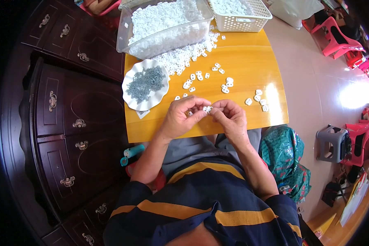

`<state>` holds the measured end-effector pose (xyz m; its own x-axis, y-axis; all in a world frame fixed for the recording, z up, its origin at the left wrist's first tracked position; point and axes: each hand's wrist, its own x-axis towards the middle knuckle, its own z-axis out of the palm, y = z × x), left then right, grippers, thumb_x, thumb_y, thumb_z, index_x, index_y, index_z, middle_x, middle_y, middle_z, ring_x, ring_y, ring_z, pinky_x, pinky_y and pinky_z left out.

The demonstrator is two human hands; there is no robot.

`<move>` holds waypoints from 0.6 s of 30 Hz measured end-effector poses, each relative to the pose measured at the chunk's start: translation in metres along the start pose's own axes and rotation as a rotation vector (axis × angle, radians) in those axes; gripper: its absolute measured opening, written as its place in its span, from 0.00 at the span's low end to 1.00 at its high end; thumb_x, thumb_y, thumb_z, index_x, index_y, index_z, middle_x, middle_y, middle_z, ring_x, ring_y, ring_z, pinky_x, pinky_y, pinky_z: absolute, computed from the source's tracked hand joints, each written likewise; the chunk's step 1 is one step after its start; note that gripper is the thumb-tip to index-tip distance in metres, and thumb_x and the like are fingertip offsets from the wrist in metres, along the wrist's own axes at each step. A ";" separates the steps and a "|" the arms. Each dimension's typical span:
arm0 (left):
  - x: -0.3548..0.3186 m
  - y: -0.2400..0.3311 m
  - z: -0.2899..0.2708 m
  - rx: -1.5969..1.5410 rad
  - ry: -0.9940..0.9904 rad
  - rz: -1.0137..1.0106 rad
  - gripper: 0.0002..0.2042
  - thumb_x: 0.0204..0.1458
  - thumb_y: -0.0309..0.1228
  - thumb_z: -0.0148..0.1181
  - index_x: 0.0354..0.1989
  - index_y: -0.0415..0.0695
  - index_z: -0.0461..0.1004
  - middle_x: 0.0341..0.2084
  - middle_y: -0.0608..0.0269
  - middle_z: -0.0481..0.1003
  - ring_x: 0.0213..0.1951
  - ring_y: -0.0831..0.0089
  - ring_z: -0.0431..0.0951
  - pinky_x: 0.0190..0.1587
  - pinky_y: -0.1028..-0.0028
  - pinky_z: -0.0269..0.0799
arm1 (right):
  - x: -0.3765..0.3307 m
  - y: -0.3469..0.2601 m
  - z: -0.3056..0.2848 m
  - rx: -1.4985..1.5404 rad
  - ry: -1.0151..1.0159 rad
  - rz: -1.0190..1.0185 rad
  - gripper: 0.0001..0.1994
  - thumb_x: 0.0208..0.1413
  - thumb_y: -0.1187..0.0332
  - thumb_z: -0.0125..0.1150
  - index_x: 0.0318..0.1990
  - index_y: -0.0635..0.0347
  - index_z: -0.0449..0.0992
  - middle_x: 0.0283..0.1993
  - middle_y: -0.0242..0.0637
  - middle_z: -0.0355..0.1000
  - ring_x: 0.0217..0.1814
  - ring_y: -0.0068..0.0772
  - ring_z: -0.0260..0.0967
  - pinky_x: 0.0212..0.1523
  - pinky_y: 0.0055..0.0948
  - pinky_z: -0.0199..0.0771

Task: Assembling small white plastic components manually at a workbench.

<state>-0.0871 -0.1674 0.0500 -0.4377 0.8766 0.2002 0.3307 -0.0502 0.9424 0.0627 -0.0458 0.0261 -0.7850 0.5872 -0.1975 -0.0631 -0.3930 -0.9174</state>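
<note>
Over the table's near edge, my left hand point(181, 117) and my right hand point(232, 119) meet. Both pinch a small white plastic piece with dark holes point(207, 109) between thumbs and fingertips. The fingers cover part of it, and whether a screw is in it cannot be made out. Another white piece shows by my left fingers. Beyond my hands lie several loose white two-holed pieces point(229, 80), some in small groups. To the left, a white scalloped dish point(129, 102) holds a heap of small dark grey screws point(145, 84).
At the back of the yellow wooden table point(250, 49) stand a clear plastic bin point(168, 39) and a cream perforated basket point(242, 24), both full of white pieces. Loose pieces spill before the bin. Dark cabinets point(82, 98) flank the left; a green bag point(281, 156) sits at right.
</note>
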 end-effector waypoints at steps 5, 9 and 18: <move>0.002 0.002 0.002 0.027 -0.012 0.021 0.11 0.54 0.18 0.65 0.46 0.38 0.81 0.32 0.65 0.80 0.30 0.80 0.77 0.34 0.78 0.74 | 0.000 0.000 0.001 -0.022 -0.008 0.003 0.03 0.64 0.74 0.64 0.42 0.64 0.79 0.35 0.26 0.78 0.34 0.12 0.71 0.38 0.16 0.72; 0.002 0.003 -0.002 0.022 -0.045 0.006 0.10 0.55 0.19 0.66 0.46 0.39 0.81 0.31 0.64 0.80 0.29 0.80 0.77 0.33 0.78 0.74 | 0.000 0.002 -0.003 -0.017 -0.025 0.037 0.05 0.64 0.73 0.65 0.43 0.64 0.80 0.35 0.27 0.78 0.35 0.12 0.71 0.38 0.16 0.73; 0.005 0.013 0.001 0.145 -0.117 0.053 0.15 0.52 0.23 0.69 0.50 0.40 0.79 0.32 0.63 0.76 0.31 0.73 0.75 0.36 0.73 0.75 | 0.000 0.002 -0.007 0.083 -0.134 0.196 0.10 0.68 0.66 0.63 0.45 0.65 0.80 0.37 0.30 0.80 0.37 0.15 0.74 0.40 0.18 0.74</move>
<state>-0.0842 -0.1630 0.0631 -0.3192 0.9247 0.2076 0.4715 -0.0351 0.8812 0.0674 -0.0417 0.0219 -0.8617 0.3966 -0.3164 0.0526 -0.5504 -0.8332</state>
